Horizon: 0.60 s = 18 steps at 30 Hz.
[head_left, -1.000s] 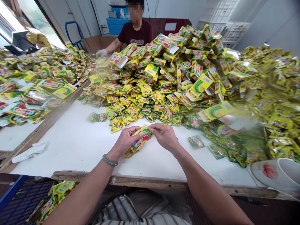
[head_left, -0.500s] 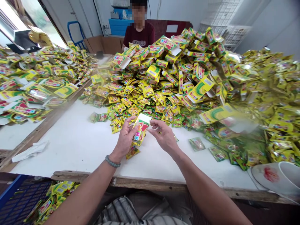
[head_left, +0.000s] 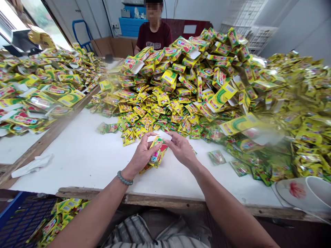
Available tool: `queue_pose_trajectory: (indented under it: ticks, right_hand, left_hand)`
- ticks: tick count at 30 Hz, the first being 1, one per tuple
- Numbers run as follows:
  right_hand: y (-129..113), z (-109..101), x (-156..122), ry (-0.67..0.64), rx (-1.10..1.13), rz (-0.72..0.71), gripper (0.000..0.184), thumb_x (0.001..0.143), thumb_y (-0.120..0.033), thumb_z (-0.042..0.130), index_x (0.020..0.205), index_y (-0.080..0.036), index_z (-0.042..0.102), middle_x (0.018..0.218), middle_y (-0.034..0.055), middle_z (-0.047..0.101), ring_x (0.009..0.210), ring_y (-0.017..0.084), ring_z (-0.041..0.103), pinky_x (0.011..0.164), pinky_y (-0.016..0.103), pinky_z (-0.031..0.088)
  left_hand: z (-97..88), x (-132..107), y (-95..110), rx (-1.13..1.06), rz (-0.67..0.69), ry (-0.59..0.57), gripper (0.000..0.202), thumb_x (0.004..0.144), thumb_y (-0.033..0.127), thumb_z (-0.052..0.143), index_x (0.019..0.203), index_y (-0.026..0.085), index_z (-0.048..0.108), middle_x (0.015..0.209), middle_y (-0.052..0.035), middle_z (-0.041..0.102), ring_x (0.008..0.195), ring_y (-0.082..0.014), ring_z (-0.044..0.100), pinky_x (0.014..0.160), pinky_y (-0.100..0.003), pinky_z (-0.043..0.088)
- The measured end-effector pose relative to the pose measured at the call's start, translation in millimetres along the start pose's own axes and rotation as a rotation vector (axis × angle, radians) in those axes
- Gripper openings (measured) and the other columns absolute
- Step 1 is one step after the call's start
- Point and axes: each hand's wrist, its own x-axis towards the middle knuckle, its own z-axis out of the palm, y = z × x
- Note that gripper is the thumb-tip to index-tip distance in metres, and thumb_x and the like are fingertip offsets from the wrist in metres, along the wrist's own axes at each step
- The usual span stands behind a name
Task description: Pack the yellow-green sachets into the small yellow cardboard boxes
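Note:
Between my hands, just above the white tabletop (head_left: 108, 175), is a small yellow and green candy box (head_left: 158, 155) with a watermelon picture and white flaps at its top end. My left hand (head_left: 144, 150) grips the box from the left, thumb across its printed face. At the upper right corner, my right hand (head_left: 179, 146) pinches the white flap (head_left: 164, 135) between thumb and fingers. A yellow candy sachet (head_left: 144, 168) lies partly hidden beneath the box. Beyond my hands spread loose yellow and green sachets (head_left: 139, 112).
A tall heap of candy boxes (head_left: 178, 65) rises behind the sachets, with a person (head_left: 154, 34) beyond it. More boxes (head_left: 31, 100) lie left of a wooden strip (head_left: 51, 134). A white flowered bucket (head_left: 294, 191) stands front right; a blue crate (head_left: 18, 213) is below left.
The box has moved slightly down and right. My right hand has closed in on its top, and the white flaps now stand spread apart.

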Motion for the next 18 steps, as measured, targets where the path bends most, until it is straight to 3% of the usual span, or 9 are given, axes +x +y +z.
queue_pose_trajectory:
  ticks: [2, 5, 9, 11, 16, 18]
  right_hand:
    - [-5, 0, -1, -0.004, -0.116, -0.046, 0.025, 0.094, -0.038, 0.056, 0.103, -0.023, 0.074, 0.082, 0.0032, 0.073, 0.073, 0.018, 0.064, 0.069, 0.028, 0.048]
    - [-13, 0, -3, 0.002, -0.122, -0.081, 0.026, 0.095, -0.035, 0.055, 0.088, -0.024, 0.077, 0.088, 0.0039, 0.076, 0.081, 0.019, 0.068, 0.076, 0.029, 0.048]
    - [-16, 3, -4, 0.033, -0.087, -0.037, 0.011, 0.088, -0.030, 0.067, 0.084, -0.024, 0.076, 0.084, 0.0022, 0.076, 0.081, 0.019, 0.067, 0.078, 0.030, 0.048]
    - [-13, 4, -3, 0.035, -0.005, 0.029, 0.012, 0.085, -0.032, 0.069, 0.083, -0.022, 0.075, 0.080, 0.0022, 0.075, 0.077, 0.018, 0.066, 0.076, 0.030, 0.048]
    - [-1, -1, -1, -0.042, 0.413, 0.233, 0.033, 0.074, -0.049, 0.076, 0.082, -0.017, 0.074, 0.076, 0.0043, 0.074, 0.069, 0.017, 0.065, 0.065, 0.028, 0.049]
    - [0, -6, 0, -0.100, 0.411, 0.230, 0.032, 0.073, -0.048, 0.077, 0.081, -0.017, 0.075, 0.076, 0.0043, 0.074, 0.069, 0.017, 0.065, 0.065, 0.029, 0.049]
  left_hand:
    - [-1.1, 0, -1, -0.010, 0.000, 0.063, 0.064, 0.073, 0.046, 0.080, 0.117, 0.025, 0.038, 0.070, 0.0063, 0.065, 0.048, -0.0116, 0.058, 0.048, -0.021, 0.046]
    - [-2.5, 0, -2, 0.009, 0.012, 0.083, 0.065, 0.072, 0.046, 0.081, 0.115, 0.024, 0.038, 0.062, 0.0085, 0.062, 0.045, -0.0114, 0.056, 0.046, -0.020, 0.043]
    - [-1.9, 0, -2, 0.073, 0.017, 0.069, 0.062, 0.071, 0.047, 0.081, 0.112, 0.022, 0.043, 0.063, 0.0060, 0.065, 0.047, -0.0114, 0.057, 0.048, -0.020, 0.043]
    - [-0.7, -1, -1, 0.088, 0.018, 0.064, 0.061, 0.071, 0.046, 0.080, 0.112, 0.021, 0.043, 0.064, 0.0052, 0.067, 0.047, -0.0112, 0.056, 0.049, -0.021, 0.043]
    - [0.7, -2, 1, 0.124, 0.005, 0.037, 0.064, 0.071, 0.044, 0.082, 0.117, 0.020, 0.044, 0.068, 0.0018, 0.070, 0.054, -0.0140, 0.062, 0.054, -0.022, 0.045]
    - [-0.4, -3, 2, 0.150, 0.009, 0.016, 0.065, 0.072, 0.045, 0.081, 0.120, 0.020, 0.045, 0.067, 0.0019, 0.069, 0.053, -0.0135, 0.060, 0.052, -0.022, 0.044]
